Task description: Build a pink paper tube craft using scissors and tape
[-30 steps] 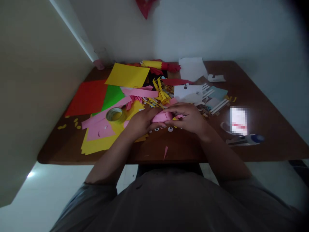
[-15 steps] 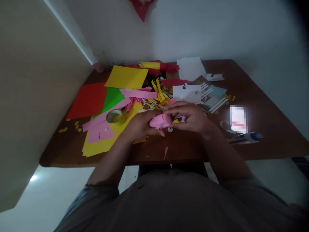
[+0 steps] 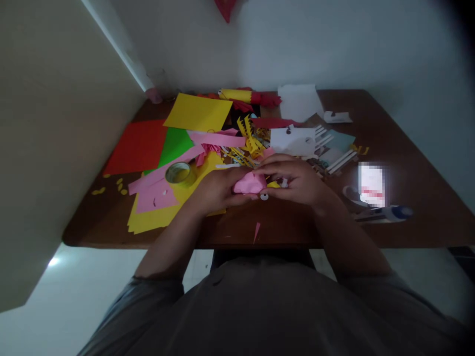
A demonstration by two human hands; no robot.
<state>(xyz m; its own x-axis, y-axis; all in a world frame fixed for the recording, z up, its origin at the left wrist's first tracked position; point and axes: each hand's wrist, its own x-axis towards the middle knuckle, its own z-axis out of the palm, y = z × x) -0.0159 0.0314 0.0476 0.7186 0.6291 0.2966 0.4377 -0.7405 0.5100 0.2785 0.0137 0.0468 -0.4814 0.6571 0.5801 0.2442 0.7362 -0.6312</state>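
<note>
Between my hands, above the table's front part, is a folded pink paper piece. My left hand grips it from the left, thumb along its lower edge. From the right, my right hand has its fingertips on the upper edge of the same piece. Part of the paper is hidden by my fingers. A small white paper eye with a dark dot lies just below my right hand, and a thin pink scrap is nearer the table edge.
A roll of tape stands on yellow and pink sheets at left. Red paper and green paper lie beyond. Cut yellow strips and white sheets cover the middle. A blue-and-white tool lies right, beside a blurred bright rectangle.
The pink piece has turned a little in my hands, and my left thumb has moved closer against its lower edge. My view has shifted slightly.
</note>
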